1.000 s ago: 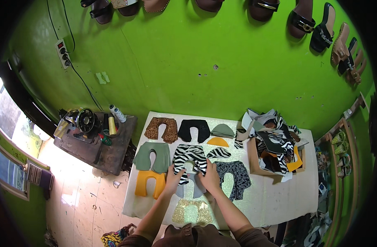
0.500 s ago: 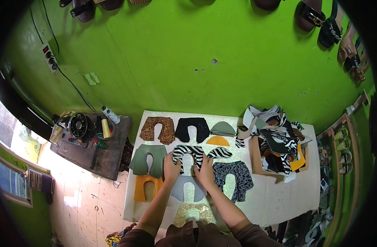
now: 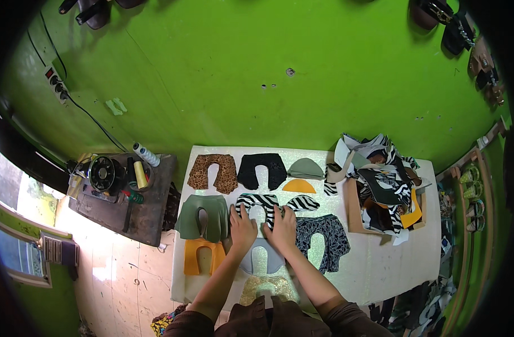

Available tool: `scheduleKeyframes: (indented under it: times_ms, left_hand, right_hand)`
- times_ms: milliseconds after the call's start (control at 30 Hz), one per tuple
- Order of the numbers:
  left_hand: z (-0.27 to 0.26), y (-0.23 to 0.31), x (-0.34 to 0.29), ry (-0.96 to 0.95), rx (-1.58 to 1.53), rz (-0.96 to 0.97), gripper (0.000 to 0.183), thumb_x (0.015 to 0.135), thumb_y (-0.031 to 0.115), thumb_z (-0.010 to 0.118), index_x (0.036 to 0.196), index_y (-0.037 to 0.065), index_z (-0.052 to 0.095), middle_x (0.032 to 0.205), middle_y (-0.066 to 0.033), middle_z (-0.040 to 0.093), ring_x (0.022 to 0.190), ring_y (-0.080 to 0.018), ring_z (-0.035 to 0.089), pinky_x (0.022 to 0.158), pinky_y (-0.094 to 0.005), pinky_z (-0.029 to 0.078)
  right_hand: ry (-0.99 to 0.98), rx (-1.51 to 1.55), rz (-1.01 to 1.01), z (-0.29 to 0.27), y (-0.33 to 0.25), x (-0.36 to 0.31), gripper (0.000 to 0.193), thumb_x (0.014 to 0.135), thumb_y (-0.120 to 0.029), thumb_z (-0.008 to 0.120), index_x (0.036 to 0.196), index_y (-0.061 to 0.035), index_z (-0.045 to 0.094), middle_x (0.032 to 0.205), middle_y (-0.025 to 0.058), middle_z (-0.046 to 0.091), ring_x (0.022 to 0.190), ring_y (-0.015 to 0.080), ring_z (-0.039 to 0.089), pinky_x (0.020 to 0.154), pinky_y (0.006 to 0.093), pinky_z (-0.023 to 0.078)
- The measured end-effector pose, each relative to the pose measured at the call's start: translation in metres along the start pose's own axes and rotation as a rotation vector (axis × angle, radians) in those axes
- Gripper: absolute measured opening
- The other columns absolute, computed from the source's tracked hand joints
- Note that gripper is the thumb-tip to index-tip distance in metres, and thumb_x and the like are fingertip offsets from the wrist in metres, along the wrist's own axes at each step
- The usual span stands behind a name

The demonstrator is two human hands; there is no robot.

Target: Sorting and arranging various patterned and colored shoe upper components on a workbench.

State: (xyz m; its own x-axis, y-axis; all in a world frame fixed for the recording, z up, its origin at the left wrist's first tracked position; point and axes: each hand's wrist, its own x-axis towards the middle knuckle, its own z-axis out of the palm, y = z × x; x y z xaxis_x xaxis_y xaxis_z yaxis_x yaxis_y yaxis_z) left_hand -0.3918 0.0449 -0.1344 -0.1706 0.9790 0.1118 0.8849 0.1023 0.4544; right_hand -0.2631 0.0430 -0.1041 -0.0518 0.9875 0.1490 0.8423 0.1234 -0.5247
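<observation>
A U-shaped zebra-striped cut piece [image 3: 258, 199] lies on the white table [image 3: 380, 264] in front of me. Over its left leg rests my left hand [image 3: 243, 230], fingers stretched and apart. My right hand [image 3: 282, 229] lies on the right leg, also with fingers spread. Both hands cover the lower parts of the piece. Just below is a light grey U-shaped piece [image 3: 261, 259], partly hidden by my wrists. A green U-shaped stack [image 3: 190, 219] lies left of my left hand, and a black-and-white patterned one [image 3: 335, 241] right of my right hand. A small striped piece [image 3: 303, 203] sits beside the right fingertips.
Leopard-print [image 3: 198, 173] and black [image 3: 248, 170] U-shaped pieces lie along the back, beside green [image 3: 306, 167] and yellow [image 3: 299, 186] half-rounds. An orange piece [image 3: 190, 257] is at left. A box [image 3: 355, 216] overflows with scraps at right. A sewing machine [image 3: 102, 173] stands left.
My fingers have loosened from the edges of the zebra-striped piece and spread over it. The piece lies flatter on the table. The whole view has shifted slightly.
</observation>
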Motion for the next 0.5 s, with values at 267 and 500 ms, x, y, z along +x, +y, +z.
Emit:
scheduleKeyframes:
  times_ms: [267,500]
  left_hand:
    - [0.007,0.001,0.013,-0.050,0.199,0.174,0.053,0.085,0.028,0.043,0.131,0.003,0.034,0.142,-0.0124,0.024,0.129,-0.0261,0.027,0.103,-0.0406,0.023]
    - [0.017,-0.007,0.007,-0.097,0.218,0.184,0.056,0.085,0.029,0.042,0.134,0.004,0.030,0.143,-0.0112,0.021,0.130,-0.0245,0.024,0.105,-0.0425,0.019]
  right_hand:
    - [-0.073,-0.119,-0.196,0.033,0.009,0.013,0.050,0.082,-0.023,0.046,0.128,-0.0044,0.038,0.138,0.0137,0.030,0.128,0.0294,0.028,0.102,0.0495,0.023]
    - [-0.079,-0.125,-0.198,0.039,0.013,0.007,0.051,0.082,-0.024,0.046,0.129,-0.0050,0.037,0.139,0.0137,0.029,0.128,0.0294,0.027,0.102,0.0506,0.022]
